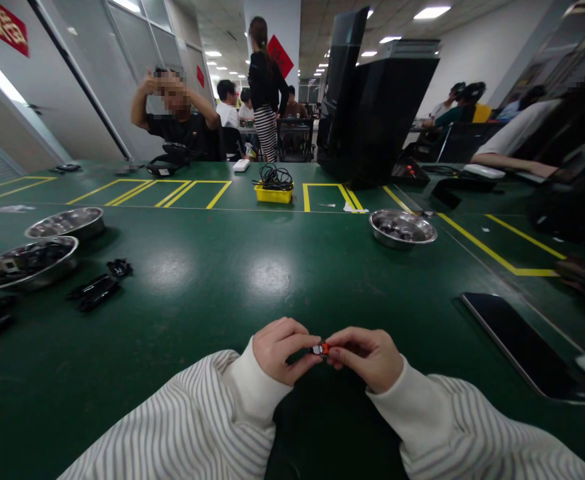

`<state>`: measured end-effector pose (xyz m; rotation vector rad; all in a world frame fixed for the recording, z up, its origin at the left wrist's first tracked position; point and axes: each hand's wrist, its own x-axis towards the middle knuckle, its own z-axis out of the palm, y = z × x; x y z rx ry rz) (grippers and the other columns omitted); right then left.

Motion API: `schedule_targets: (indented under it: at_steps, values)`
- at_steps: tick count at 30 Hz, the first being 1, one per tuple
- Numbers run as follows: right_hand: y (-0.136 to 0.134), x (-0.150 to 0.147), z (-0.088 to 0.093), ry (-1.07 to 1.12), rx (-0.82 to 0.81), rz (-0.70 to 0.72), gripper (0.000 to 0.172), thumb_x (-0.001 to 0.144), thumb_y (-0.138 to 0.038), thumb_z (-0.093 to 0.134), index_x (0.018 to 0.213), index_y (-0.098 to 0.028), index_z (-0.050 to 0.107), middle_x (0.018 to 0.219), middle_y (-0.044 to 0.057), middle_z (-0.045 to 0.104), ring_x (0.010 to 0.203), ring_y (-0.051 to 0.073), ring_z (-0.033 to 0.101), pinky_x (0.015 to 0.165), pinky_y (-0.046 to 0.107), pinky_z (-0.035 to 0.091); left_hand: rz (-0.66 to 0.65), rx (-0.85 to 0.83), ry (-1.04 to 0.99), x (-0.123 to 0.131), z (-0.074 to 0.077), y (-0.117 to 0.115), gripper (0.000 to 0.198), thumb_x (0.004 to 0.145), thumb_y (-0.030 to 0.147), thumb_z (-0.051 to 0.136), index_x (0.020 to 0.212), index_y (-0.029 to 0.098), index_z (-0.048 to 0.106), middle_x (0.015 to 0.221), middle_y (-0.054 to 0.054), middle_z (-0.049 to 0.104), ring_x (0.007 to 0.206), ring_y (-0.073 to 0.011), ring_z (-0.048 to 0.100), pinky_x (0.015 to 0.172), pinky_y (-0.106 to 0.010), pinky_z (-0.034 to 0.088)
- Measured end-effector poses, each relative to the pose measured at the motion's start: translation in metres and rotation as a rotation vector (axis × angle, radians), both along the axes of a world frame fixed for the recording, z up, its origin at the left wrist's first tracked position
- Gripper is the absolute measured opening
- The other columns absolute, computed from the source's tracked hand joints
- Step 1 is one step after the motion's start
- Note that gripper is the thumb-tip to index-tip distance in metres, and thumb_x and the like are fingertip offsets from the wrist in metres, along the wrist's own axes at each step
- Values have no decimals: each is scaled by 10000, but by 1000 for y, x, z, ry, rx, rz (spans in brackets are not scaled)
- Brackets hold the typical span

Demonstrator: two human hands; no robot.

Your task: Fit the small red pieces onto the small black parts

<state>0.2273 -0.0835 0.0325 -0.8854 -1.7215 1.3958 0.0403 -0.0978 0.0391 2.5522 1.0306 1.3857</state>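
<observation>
My left hand (283,348) and my right hand (369,355) meet at the near middle of the green table (212,267). Between their fingertips is a small part (318,349), orange-red at its right end and whitish and black at its left. Thumb and forefinger of the left hand pinch its left side. The right hand's thumb and fingers close on the orange end. Its exact kind is too small to make out, and the fingers hide some of it.
On the left stand two steel bowls, the nearer bowl (62,263) full of black parts, with black pieces (97,290) beside it. Another steel bowl (403,230) holds dark parts. A phone (522,343) lies right. Farther back are a yellow tray (273,194) with cables and a black monitor (389,113).
</observation>
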Motion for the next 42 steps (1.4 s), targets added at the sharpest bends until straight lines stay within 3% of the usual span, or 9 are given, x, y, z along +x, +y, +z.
schedule_targets:
  at_steps: [4, 10, 16, 20, 24, 34, 42]
  values:
    - [-2, -2, -1, -3, 61, -35, 125, 711, -209, 623, 800, -142, 680, 666, 63, 674, 565, 148, 640, 494, 231, 559, -15, 12, -21, -1, -3, 1, 148, 732, 232, 582, 818, 124, 635, 646, -42, 586, 566, -99, 541, 499, -193, 444]
    - [-8, -6, 7, -6, 303, -88, 142, 741, -187, 568, 799, -152, 692, 643, 68, 652, 531, 143, 616, 439, 226, 531, 1, 20, -34, -1, -5, 2, 151, 732, 236, 585, 835, 138, 637, 663, -41, 594, 591, -106, 547, 526, -208, 463]
    - [-8, -6, 11, -92, 443, -73, 238, 737, -113, 534, 921, -170, 674, 736, 79, 663, 604, 146, 622, 495, 230, 529, -6, -106, -28, -5, -5, 3, 153, 752, 184, 547, 880, 130, 611, 773, -63, 631, 648, -100, 593, 563, -178, 493]
    - [-4, -4, 8, -108, 417, -94, 203, 736, -145, 543, 874, -172, 689, 747, 78, 660, 615, 149, 619, 508, 235, 524, 9, -181, -1, -5, -5, 0, 181, 755, 205, 535, 915, 131, 575, 694, -29, 621, 544, -69, 564, 520, -156, 478]
    - [-2, -4, 5, -84, 352, -110, 159, 713, -154, 569, 807, -164, 697, 707, 75, 661, 586, 147, 610, 488, 234, 508, -11, -132, -6, -2, -3, -1, 164, 747, 204, 541, 885, 121, 575, 639, -21, 608, 504, -68, 546, 497, -154, 467]
    - [-1, -1, 1, -73, 32, -46, 79, 702, -188, 594, 748, -137, 634, 627, 42, 658, 563, 143, 633, 478, 209, 518, -65, -58, 70, -1, -2, -1, 218, 786, 236, 493, 954, 126, 578, 652, -31, 601, 526, -84, 546, 467, -161, 440]
    - [0, -2, 4, -149, 69, -81, 105, 686, -230, 604, 728, -148, 651, 619, 39, 661, 551, 144, 627, 524, 227, 517, -75, -64, 86, -1, -5, 0, 198, 790, 214, 482, 912, 143, 620, 667, -35, 598, 550, -80, 559, 483, -155, 455]
